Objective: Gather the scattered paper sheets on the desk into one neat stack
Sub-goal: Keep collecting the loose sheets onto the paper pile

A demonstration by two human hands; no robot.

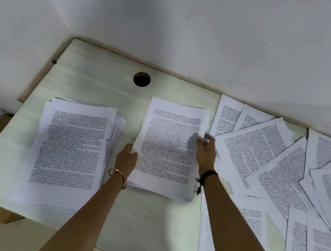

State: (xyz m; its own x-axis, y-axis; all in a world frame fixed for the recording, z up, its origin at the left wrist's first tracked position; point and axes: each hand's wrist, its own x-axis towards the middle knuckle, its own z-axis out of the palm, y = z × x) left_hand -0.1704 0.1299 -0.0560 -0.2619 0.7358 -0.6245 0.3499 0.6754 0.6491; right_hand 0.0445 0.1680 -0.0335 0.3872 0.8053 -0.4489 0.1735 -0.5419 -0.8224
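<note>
A person's left hand (127, 154) grips the nine o'clock edge of a thin bundle (167, 147) on the desk (100, 87). The right hand (206, 152), blurred, meets its three o'clock edge, grip unclear. Loose sheets (274, 166) sprawl toward three o'clock. The paper looks light, floppy and slippery, and probably needs support along both long edges.

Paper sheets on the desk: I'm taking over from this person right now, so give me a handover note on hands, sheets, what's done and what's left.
Left hand grips the left edge of the middle bundle.
Right hand is at the bundle's right edge; its fingers are too blurred to judge the grip.
A larger stack, slightly fanned, lies left of the bundle on the desk.
Done: two piles gathered.
Left: loose sheets overlap across the desk's right side. Collect them, merge everything into one stack and square the edges.
</note>
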